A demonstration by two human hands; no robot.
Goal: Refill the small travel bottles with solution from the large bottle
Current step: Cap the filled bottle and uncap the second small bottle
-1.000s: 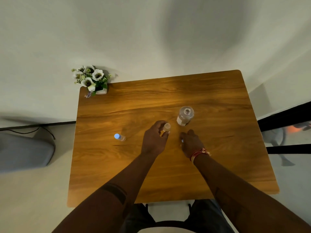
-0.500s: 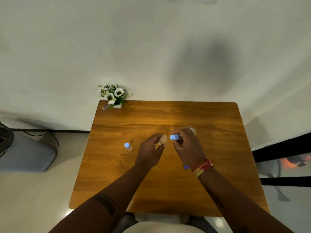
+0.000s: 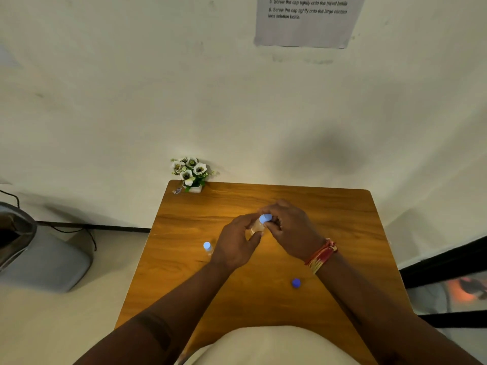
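At the middle of the wooden table [image 3: 342,206], my left hand [image 3: 234,243] grips a small clear travel bottle [image 3: 256,227]. My right hand [image 3: 292,229] pinches the light blue cap [image 3: 265,218] on top of that bottle. A second small travel bottle with a blue cap [image 3: 207,246] stands upright on the table just left of my left hand. A loose darker blue cap [image 3: 296,283] lies on the table near my right forearm. The large bottle is hidden behind my right hand.
A small pot of white flowers [image 3: 191,173] stands at the table's far left corner against the wall. A printed instruction sheet [image 3: 307,21] hangs on the wall above. A grey chair [image 3: 44,259] stands on the floor to the left.
My right hand picked up the light blue cap and brought it onto the small bottle held by my left hand. The camera tilted up toward the wall.
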